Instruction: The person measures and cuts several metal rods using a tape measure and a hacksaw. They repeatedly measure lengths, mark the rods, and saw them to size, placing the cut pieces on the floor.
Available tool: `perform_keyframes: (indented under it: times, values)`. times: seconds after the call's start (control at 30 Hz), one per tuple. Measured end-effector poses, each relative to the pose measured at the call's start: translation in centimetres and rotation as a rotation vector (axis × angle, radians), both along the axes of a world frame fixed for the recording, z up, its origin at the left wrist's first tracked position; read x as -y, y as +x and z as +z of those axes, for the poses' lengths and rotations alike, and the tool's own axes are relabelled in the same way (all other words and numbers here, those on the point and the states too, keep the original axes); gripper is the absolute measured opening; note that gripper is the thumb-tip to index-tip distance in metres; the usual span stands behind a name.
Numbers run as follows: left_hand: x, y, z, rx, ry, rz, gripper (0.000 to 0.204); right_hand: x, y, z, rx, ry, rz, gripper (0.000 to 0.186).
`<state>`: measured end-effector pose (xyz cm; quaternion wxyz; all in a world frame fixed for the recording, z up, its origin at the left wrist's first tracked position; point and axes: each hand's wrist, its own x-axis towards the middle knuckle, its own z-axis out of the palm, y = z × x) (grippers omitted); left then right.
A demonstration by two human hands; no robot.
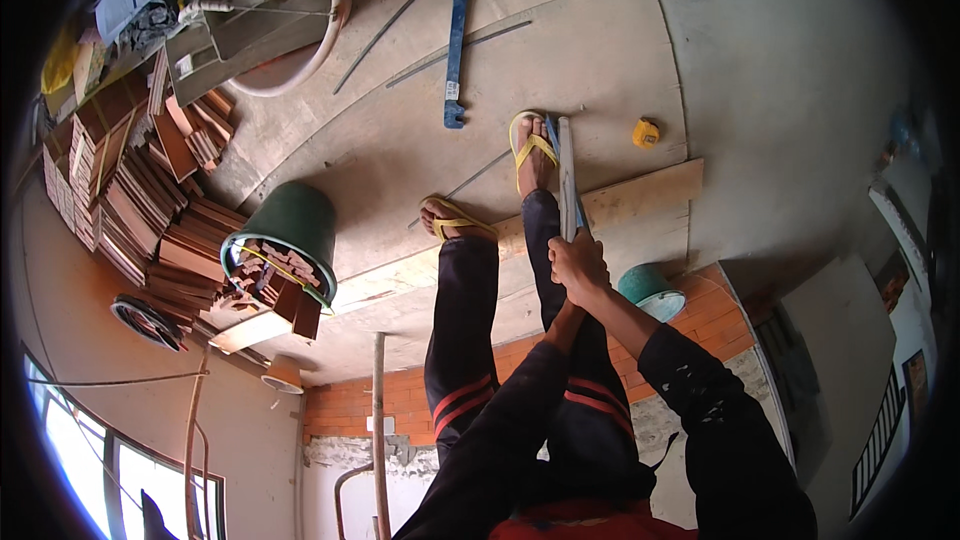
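My two hands are closed together in front of my legs. My right hand (588, 265) overlaps my left hand (562, 278), whose fingers are mostly hidden. Out of the grip, a long slim grey bar with a blue edge (567, 175) points away from me, its far end beside my right foot. Its exact kind cannot be made out. On the floor to the right of that foot lies a yellow tape measure (646, 132). A long blue metal bar (458, 50) with a notched end rests on the floor ahead.
A green bucket (290, 215) filled with reddish-brown strips stands at left, beside stacked brown boards (140, 200). A long wooden plank (640, 190) crosses the floor by my legs. Right of my hands is a smaller green bucket (650, 292). Thin dark rods (460, 53) lie ahead.
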<state>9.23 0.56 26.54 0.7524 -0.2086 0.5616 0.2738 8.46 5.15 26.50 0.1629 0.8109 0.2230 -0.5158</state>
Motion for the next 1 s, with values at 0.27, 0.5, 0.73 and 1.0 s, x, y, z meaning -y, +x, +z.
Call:
perform_keyframes:
  times: [0.27,0.5,0.73,1.0]
  values:
    - [0.7,-0.3,-1.3,-0.046,0.027,-0.042,0.046,-4.1,-2.2,2.9,0.003,0.014,0.087,0.043]
    - [3.9,-2.7,-4.4,-0.106,0.269,-0.079,0.048,-2.2,0.2,2.1,0.164,0.265,0.817,0.041]
    - [-1.7,-7.8,-7.8,0.75,0.171,0.276,0.042,-1.6,-0.8,1.2,0.158,0.219,0.514,0.043]
    - [-4.3,-10.8,-8.8,0.175,0.403,-0.663,0.023,-4.2,3.1,5.7,-0.462,0.294,0.275,0.062]
